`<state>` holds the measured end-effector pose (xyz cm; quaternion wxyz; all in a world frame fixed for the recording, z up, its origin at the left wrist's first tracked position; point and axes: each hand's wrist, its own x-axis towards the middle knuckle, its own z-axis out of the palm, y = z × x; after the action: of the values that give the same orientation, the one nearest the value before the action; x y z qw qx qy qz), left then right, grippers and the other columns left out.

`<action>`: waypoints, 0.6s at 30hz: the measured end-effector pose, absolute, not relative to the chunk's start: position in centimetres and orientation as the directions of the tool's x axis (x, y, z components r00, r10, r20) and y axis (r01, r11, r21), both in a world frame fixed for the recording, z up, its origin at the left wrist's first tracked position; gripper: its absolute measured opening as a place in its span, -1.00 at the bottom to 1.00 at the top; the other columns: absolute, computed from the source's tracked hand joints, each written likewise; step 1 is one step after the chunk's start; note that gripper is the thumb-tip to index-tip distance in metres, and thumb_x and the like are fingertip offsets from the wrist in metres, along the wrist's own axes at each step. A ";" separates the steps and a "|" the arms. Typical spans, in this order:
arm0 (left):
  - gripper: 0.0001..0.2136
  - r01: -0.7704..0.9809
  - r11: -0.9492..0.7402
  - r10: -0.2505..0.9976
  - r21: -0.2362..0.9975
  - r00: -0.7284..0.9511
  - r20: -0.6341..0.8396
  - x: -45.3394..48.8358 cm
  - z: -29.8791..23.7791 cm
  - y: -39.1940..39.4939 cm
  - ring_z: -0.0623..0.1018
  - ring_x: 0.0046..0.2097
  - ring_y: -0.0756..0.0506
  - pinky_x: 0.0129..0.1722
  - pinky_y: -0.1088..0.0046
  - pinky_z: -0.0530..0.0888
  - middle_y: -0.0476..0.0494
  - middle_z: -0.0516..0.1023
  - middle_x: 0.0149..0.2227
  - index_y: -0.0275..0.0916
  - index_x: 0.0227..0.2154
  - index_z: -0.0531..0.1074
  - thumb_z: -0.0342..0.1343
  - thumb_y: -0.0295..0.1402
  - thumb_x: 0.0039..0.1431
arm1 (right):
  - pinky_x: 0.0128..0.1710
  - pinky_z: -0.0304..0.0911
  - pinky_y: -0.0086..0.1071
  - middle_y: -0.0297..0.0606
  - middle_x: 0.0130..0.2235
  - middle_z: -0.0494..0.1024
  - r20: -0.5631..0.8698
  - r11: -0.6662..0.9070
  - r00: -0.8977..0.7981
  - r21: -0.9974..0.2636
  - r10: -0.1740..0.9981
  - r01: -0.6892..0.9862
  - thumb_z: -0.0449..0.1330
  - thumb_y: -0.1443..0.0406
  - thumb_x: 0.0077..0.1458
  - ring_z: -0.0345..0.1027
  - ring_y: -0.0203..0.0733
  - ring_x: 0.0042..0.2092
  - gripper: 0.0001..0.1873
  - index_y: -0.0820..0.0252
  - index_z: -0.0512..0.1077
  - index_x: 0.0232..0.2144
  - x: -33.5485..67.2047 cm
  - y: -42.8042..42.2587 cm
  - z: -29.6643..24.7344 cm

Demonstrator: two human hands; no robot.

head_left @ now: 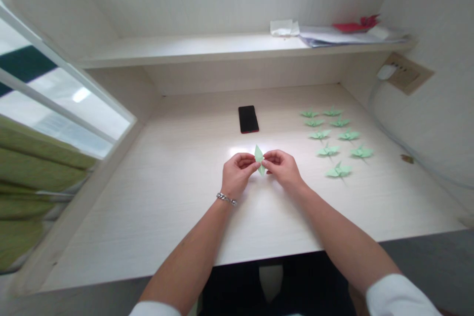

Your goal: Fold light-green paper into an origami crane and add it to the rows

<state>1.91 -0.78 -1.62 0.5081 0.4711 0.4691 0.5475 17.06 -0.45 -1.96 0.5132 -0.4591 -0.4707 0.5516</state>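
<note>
A small folded piece of light green paper point(259, 157) stands pointed end up between both hands, just above the white desk point(155, 197). My left hand point(237, 172), with a chain bracelet on its wrist, pinches the paper's left side. My right hand point(283, 168) pinches its right side. Both hands have their fingers curled in around the fold. To the right, several finished green paper cranes point(333, 140) lie in two rows on the desk.
A black phone point(248, 119) lies face down behind the hands. A shelf point(192, 49) above the desk carries papers and a red folded item point(357, 24). A wall socket with a white plug point(402, 75) is on the right wall. A window is at left.
</note>
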 end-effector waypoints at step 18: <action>-0.73 -0.133 -0.023 0.998 0.991 0.056 0.031 1.6 -1.5 -0.7 0.54 -0.36 -0.03 -0.29 0.40 0.49 -0.13 0.57 -0.38 -0.31 -0.40 0.50 0.37 -0.35 -0.21 | -0.43 0.33 -0.42 -0.32 -0.41 0.54 -0.129 -0.168 -0.174 -0.959 0.976 -0.227 0.40 0.22 -0.29 0.41 -0.27 -0.39 -0.65 0.19 0.47 -0.38 17.7 -0.6 -1.2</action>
<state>1.62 -0.75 -1.54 0.5395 0.4866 0.4441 0.5243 17.71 -0.60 -1.21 0.4768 -0.4309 -0.4345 0.6310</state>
